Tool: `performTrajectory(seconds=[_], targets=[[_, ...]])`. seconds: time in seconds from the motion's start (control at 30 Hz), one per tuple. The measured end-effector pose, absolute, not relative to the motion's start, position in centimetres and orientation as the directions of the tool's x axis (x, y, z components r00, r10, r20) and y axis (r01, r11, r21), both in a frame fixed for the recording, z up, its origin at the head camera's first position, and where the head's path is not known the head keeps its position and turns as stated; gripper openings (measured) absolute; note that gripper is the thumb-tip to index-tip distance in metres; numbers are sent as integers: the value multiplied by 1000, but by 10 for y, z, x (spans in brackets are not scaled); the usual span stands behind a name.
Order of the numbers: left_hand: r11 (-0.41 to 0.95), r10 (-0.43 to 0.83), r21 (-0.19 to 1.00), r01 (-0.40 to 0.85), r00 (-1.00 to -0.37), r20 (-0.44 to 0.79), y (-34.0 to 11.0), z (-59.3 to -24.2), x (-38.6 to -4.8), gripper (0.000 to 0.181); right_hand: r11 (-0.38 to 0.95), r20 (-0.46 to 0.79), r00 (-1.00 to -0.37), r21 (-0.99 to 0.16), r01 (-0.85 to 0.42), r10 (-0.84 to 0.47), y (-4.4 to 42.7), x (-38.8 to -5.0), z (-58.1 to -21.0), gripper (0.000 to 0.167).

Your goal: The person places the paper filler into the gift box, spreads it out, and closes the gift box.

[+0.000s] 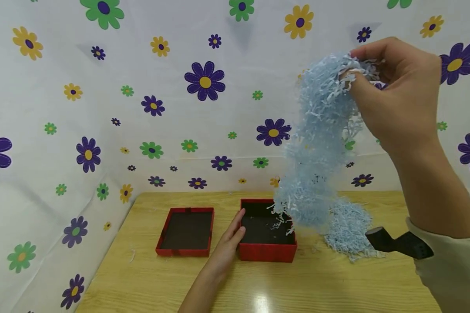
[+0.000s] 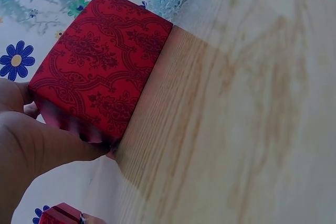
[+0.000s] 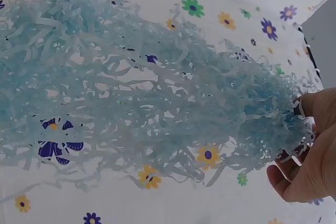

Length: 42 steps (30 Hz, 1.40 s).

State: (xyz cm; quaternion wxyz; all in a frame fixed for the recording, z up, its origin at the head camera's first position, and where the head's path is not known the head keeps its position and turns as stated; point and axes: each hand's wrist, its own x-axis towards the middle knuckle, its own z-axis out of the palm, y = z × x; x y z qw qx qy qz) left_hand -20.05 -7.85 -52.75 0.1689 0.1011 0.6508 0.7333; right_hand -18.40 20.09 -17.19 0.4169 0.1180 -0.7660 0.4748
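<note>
My right hand (image 1: 401,87) is raised at the upper right, pinching a long hanging clump of light blue shredded paper (image 1: 321,130). The clump's lower end hangs over the right part of an open red box (image 1: 268,252), whose dark inside shows a few loose shreds. In the right wrist view the paper (image 3: 157,87) stretches left from the hand (image 3: 312,150). My left hand (image 1: 227,248) rests against the box's left side, fingers fairly straight. In the left wrist view its thumb and fingers (image 2: 37,140) touch the side of the patterned red box (image 2: 105,61).
A shallow red lid (image 1: 186,252) with a dark inside lies left of the box on the wooden table (image 1: 141,287). A heap of blue shredded paper (image 1: 350,228) lies right of the box. A flowered white cloth (image 1: 203,130) hangs behind the table.
</note>
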Motion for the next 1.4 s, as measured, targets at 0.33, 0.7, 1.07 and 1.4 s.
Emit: performTrajectory(seconds=[0.33, 0.7, 1.07, 1.4], targets=[[-118, 361, 988, -98, -931, -49, -75, -529, -202, 57, 483, 720, -685, -642, -595, 113, 156, -194, -176, 21], [-167, 345, 983, -74, -939, -12, -71, -531, -202, 62, 551, 674, -739, -624, -554, 20, 145, -204, -219, 22], [-124, 349, 985, -123, -934, -73, -77, -528, -200, 60, 580, 604, -796, -631, -516, -50, 146, -218, -281, 20], [-113, 364, 989, -92, -930, -45, -77, -527, -201, 56, 620, 482, -873, -664, -419, -74, 154, -233, -339, 21]])
